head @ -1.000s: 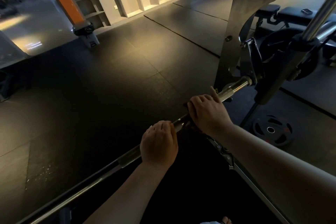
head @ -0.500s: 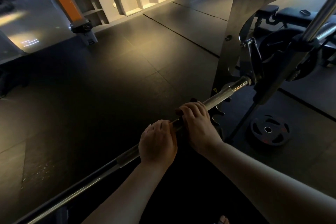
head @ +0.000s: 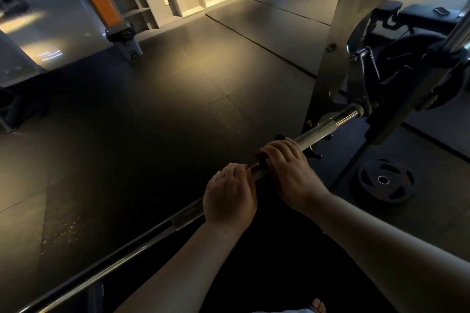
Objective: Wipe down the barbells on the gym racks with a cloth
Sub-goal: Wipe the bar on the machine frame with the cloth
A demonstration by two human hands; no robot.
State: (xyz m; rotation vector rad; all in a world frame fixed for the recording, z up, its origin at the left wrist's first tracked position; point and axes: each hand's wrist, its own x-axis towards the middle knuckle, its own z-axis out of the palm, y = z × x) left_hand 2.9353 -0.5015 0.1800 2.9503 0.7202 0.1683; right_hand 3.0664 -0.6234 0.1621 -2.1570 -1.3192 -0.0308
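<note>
**The bar slants up to the right, and my cloth hand is the one nearer the rack**

The floor (head: 152, 122) is dark rubber matting. The rack (head: 340, 40) stands on it ahead of me to the right, its steel upright rising out of the top of the view. The bar (head: 328, 126) sits in that rack and crosses the whole view on a slant. Its long axis runs from low on my left, past my body, up and away to the right, where it meets the rack. A plate (head: 385, 180) lies flat on the floor to the right of the bar, well apart from it and from my hands.

Both my hands are on the bar, just beside each other. My left hand (head: 229, 198) is the nearer to me. Its fingers are curled over the bare steel, and I judge it is there to steady the bar. My right hand (head: 290, 173) is farther up the bar, toward the rack. It is clamped round the cloth (head: 260, 154), a dark rag wrapped on the bar with its edges showing past my fingers.

The cloth can only travel along the bar's axis. Between my right hand and the rack lies an open, shining stretch of knurled steel, so I judge that hand is the one to slide up and right. The long dim length down to the left lies beyond my left hand, which would have to shift before the cloth can go there.
</note>
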